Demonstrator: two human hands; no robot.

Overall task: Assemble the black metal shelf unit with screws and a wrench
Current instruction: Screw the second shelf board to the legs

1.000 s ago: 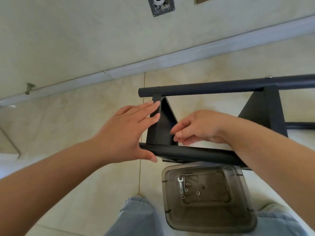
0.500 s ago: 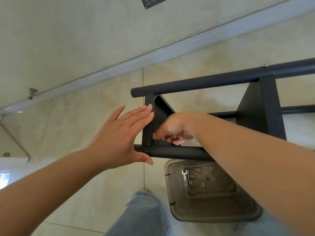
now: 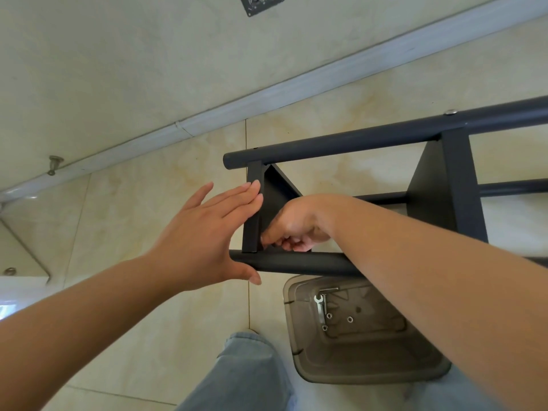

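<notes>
Bracing the end shelf panel (image 3: pixel 253 215) with flat, straight fingers, the left hand (image 3: pixel 201 238) steadies it against the near tube (image 3: pixel 296 262). Behind that panel, the right hand (image 3: pixel 293 226) curls, apparently starting a screw; contents hidden. Next likely needs the wrench (image 3: pixel 319 305), below the tube.

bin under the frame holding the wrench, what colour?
Translucent smoky grey-brown bin, seen in the head view; the silver wrench lies inside.

Black metal shelf unit (image 3: pixel 385 143) on its side; wrench (image 3: pixel 319 304) in bin.
</notes>
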